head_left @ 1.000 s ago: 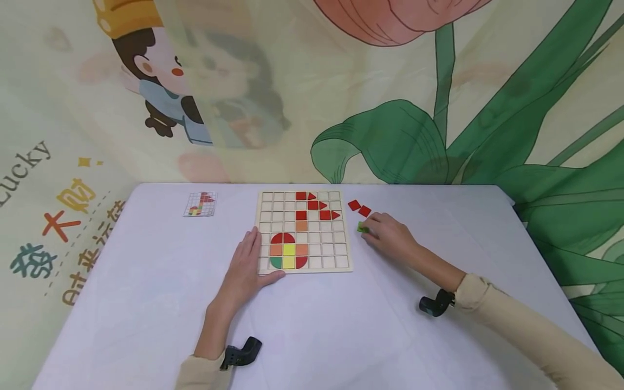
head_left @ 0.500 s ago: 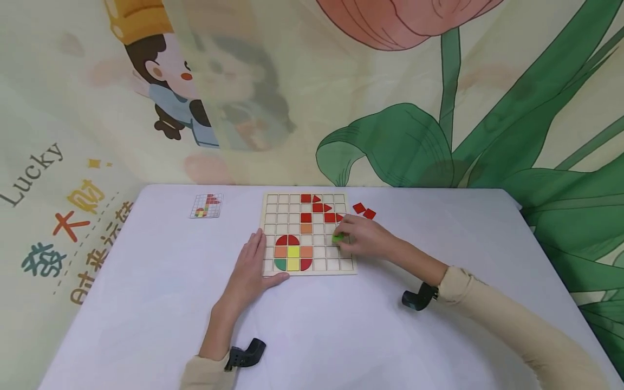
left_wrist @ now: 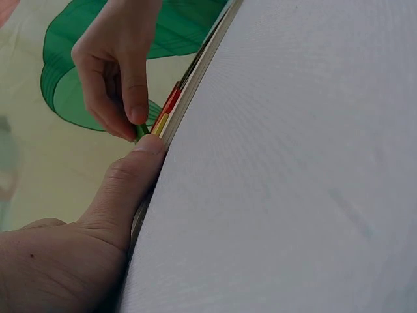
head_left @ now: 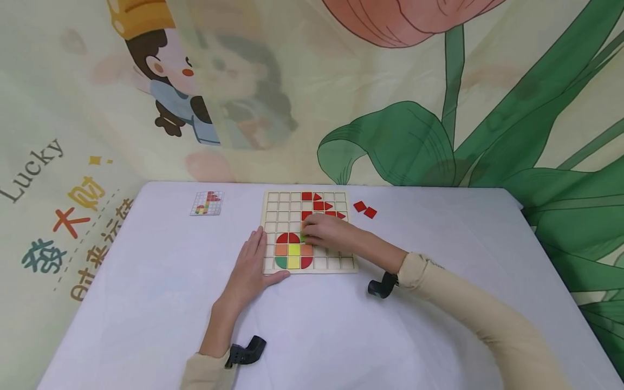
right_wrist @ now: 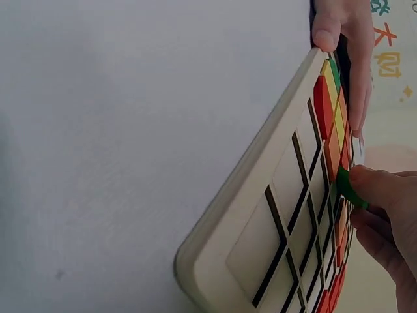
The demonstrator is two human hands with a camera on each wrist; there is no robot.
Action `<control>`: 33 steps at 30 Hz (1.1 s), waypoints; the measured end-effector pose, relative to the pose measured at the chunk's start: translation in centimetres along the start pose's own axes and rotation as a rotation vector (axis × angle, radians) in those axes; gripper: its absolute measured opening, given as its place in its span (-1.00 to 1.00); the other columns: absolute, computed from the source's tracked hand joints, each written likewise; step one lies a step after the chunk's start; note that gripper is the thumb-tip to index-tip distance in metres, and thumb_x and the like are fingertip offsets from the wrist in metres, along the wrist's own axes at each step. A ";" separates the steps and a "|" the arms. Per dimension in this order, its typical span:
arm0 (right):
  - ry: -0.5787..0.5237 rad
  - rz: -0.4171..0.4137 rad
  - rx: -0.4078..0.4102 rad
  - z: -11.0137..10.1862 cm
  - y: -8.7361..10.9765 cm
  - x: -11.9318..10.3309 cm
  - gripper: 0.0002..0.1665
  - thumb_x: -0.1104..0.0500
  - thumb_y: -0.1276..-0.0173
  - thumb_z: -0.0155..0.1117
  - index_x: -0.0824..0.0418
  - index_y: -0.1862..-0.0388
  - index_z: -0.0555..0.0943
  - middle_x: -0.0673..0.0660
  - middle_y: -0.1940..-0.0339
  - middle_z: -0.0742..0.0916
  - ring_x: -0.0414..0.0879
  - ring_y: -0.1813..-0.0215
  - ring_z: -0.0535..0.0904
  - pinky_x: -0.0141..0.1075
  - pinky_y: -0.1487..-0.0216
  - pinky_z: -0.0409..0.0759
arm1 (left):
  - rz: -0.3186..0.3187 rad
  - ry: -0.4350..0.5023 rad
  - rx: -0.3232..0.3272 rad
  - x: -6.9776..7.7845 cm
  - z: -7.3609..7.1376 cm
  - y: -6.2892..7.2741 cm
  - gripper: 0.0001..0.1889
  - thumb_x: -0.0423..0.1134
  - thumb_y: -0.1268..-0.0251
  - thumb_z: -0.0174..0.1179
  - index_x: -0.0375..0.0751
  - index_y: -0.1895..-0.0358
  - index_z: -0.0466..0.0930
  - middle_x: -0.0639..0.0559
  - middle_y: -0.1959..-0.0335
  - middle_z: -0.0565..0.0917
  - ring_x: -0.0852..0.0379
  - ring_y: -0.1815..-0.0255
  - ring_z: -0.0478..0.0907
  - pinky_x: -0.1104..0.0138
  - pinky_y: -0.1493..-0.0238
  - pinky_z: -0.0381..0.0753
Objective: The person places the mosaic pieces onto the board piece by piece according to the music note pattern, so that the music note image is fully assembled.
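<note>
A square wooden grid board [head_left: 284, 207] lies on the white table, with red, orange, yellow and green pieces set in its cells. My left hand [head_left: 247, 266] rests against the board's left side with straight fingers, its thumb [left_wrist: 120, 189] on the front edge. Over the middle of the board, my right hand [head_left: 336, 232] pinches a small green tile [right_wrist: 350, 189] between thumb and fingers. One edge of this tile looks curved in the right wrist view. It is held tilted at a cell just above the orange piece [head_left: 306, 249]; most of it is hidden in the head view.
Two loose red square tiles [head_left: 365, 209] lie right of the board. A small printed card [head_left: 207, 203] with a coloured grid pattern lies at the back left. A patterned cloth [head_left: 380, 135] hangs behind the table's far edge.
My right hand has picked the green tile up from the table right of the board and carried it left over the grid. The left hand has stayed at the board's edge.
</note>
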State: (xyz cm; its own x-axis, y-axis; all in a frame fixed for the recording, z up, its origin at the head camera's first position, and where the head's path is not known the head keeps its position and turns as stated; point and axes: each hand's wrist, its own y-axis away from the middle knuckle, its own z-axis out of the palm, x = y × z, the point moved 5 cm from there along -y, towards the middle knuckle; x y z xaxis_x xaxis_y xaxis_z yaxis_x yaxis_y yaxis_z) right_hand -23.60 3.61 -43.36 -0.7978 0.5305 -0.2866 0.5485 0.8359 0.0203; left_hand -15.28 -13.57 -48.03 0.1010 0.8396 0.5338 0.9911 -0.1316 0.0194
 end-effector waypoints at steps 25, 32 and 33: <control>0.143 -0.043 0.035 0.8 1.0 -0.1 -0.74 0.08 -0.34 0.31 0.07 0.03 0.73 0.00 0.08 0.71 -0.14 0.04 0.55 -0.44 0.07 0.62 | 0.005 0.012 0.002 0.0 0.0 0.0 0.17 0.14 0.00 0.42 -0.30 -0.55 -0.11 -0.17 -0.60 -0.07 -0.14 -0.61 -0.14 -0.05 -0.49 0.23; 0.118 -0.013 0.171 0.3 4.2 -0.6 -0.65 0.10 -0.32 0.33 0.06 -0.08 0.68 -0.03 0.02 0.73 -0.15 -0.06 0.58 -0.37 -0.07 0.62 | 0.009 0.011 0.014 0.0 -0.1 0.0 0.17 0.14 -0.01 0.42 -0.30 -0.55 -0.12 -0.17 -0.60 -0.08 -0.14 -0.61 -0.16 -0.05 -0.50 0.20; 0.112 -0.002 0.185 0.2 4.9 -0.5 -0.65 0.11 -0.31 0.33 0.06 -0.08 0.68 -0.03 0.03 0.73 -0.15 -0.05 0.59 -0.36 -0.06 0.63 | 0.011 0.012 0.016 0.1 -0.1 0.0 0.17 0.13 -0.01 0.42 -0.30 -0.55 -0.12 -0.17 -0.60 -0.08 -0.15 -0.61 -0.16 -0.05 -0.50 0.20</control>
State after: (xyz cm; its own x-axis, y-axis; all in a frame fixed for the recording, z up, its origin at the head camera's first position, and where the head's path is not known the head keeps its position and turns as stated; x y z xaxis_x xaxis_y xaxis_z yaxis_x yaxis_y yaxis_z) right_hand -20.46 7.37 -43.33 -0.8160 0.5498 -0.1785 0.5754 0.8021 -0.1597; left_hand -15.28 -13.59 -47.89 0.1114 0.8317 0.5440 0.9912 -0.1325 -0.0005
